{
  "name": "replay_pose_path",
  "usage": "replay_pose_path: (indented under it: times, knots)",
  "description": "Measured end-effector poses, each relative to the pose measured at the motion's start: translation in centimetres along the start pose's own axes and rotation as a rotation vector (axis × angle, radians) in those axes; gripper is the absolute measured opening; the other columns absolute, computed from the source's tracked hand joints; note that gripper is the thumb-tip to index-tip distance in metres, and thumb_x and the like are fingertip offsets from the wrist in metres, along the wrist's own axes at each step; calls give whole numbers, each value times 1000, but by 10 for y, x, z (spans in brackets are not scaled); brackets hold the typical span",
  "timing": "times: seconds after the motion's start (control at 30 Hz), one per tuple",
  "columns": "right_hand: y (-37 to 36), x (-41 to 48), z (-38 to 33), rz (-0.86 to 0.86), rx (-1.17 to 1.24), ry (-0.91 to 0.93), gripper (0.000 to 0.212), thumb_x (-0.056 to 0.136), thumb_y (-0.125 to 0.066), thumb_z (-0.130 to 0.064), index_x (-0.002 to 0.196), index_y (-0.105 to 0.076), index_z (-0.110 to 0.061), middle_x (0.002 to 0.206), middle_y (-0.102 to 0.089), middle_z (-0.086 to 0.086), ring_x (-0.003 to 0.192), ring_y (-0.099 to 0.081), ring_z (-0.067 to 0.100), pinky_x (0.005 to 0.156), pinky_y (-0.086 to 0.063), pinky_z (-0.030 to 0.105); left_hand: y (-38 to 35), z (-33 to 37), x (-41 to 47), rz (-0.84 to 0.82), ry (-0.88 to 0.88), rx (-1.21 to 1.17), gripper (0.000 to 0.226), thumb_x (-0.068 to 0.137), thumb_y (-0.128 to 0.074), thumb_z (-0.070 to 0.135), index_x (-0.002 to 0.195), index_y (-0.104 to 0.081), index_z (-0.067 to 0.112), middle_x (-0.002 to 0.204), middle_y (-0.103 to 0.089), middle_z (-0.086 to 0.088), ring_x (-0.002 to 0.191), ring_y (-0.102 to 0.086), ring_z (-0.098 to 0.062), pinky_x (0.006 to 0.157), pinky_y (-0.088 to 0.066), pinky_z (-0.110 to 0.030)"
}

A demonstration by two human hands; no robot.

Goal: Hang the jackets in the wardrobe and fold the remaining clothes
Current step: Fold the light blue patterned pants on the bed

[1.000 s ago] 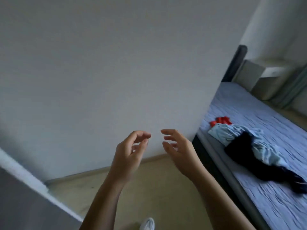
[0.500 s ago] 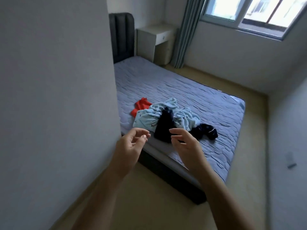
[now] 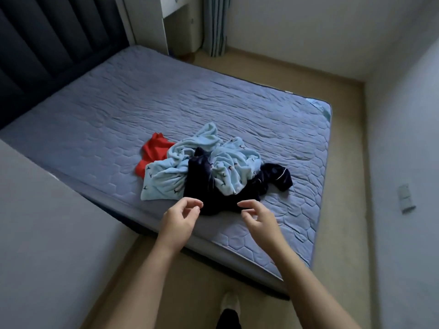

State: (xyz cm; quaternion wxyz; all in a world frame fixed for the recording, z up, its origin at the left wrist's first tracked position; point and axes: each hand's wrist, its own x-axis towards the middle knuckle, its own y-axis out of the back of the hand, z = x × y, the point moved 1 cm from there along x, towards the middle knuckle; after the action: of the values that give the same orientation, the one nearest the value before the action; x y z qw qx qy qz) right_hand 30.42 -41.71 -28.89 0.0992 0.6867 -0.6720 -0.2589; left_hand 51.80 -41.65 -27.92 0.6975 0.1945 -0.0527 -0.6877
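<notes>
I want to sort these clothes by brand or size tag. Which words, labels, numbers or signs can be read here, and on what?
No text can be read.
light-blue garment: small dark printed marks, too small to tell as letters.
dark garment: thin pale piping, no label showing.
wall plate: too blurred to tell any marking.

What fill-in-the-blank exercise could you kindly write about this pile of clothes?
1. The light blue garment and the navy garment lie tangled on the ____.
2. The leftmost garment is coloured ____.
3. The left hand and right hand hover near the pile, holding ____.
Missing words: bed; red; nothing.
</notes>
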Motion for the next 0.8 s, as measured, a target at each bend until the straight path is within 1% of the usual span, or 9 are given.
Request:
replay_pose_path:
  times: [0.1, 0.17, 0.23, 0.33, 0.4, 0.5, 0.6, 0.7, 0.8]
  knots:
    - [-9, 76, 17, -61, -17, -93, 25, 89, -52, -9, 100, -64, -28, 90, -66, -2, 65, -55, -1, 51, -38, 7, -11, -17, 69, 28, 32, 68, 21, 89, -60, 15, 85, -67, 35, 82, -70, 14, 82, -63, -1, 75, -50, -22]
    - [-23, 119, 35, -101, -57, -144, 25, 89, -51, -11, 99, -62, -31, 92, -65, -2, 69, -56, 0, 50, -38, 6, -16, -39, 111, 34, 84, 101, 21, 89, -60, 15, 86, -66, 34, 84, -70, 12, 83, -63, -2, 76, -50, -24]
    - [-41, 156, 58, -147, -94, -199, 26, 89, -51, -11, 104, -62, -29, 103, -65, -3, 84, -59, 3, 57, -40, 6, -21, -66, 150, 20, 135, 128, 20, 89, -59, 13, 86, -65, 32, 86, -69, 12, 86, -62, -3, 75, -48, -22]
    - [-67, 207, 96, -203, -170, -284, 34, 88, -52, -13, 120, -58, -23, 120, -59, -3, 97, -55, 9, 76, -41, 17, -30, -112, 206, -4, 198, 172, 21, 89, -60, 12, 87, -62, 33, 86, -66, 16, 85, -60, 0, 69, -42, -11]
    - [-83, 240, 119, -203, -232, -320, 42, 87, -54, -16, 128, -52, -22, 126, -53, -1, 103, -51, 10, 84, -38, 21, -36, -143, 243, -41, 235, 195, 20, 88, -60, 12, 91, -62, 31, 89, -65, 15, 88, -59, -1, 74, -43, -16]
    - [-113, 284, 144, -200, -336, -347, 55, 85, -58, -20, 136, -40, -25, 134, -43, 1, 115, -48, 17, 88, -39, 26, -41, -192, 292, -144, 308, 269, 21, 89, -59, 14, 108, -60, 25, 110, -61, 6, 106, -56, -11, 85, -41, -22]
    - [-145, 319, 164, -228, -365, -380, 73, 82, -63, -23, 145, -28, -29, 147, -28, 1, 126, -41, 20, 95, -42, 29, -40, -236, 333, -238, 341, 337, 41, 89, -59, 20, 129, -49, 23, 135, -48, 1, 123, -46, -14, 96, -38, -25]
    - [-171, 342, 182, -321, -417, -422, 87, 79, -67, -29, 149, -16, -37, 158, -7, 3, 139, -29, 25, 105, -40, 40, -39, -269, 370, -295, 377, 325, 70, 86, -66, 28, 145, -30, 22, 151, -30, -1, 136, -33, -18, 108, -34, -34]
    - [-190, 355, 197, -380, -572, -409, 85, 76, -66, -32, 147, -19, -39, 150, -14, 6, 124, -42, 29, 95, -46, 39, -49, -288, 397, -328, 360, 216, 92, 80, -73, 35, 151, -16, 23, 154, -27, 4, 140, -29, -16, 113, -30, -39]
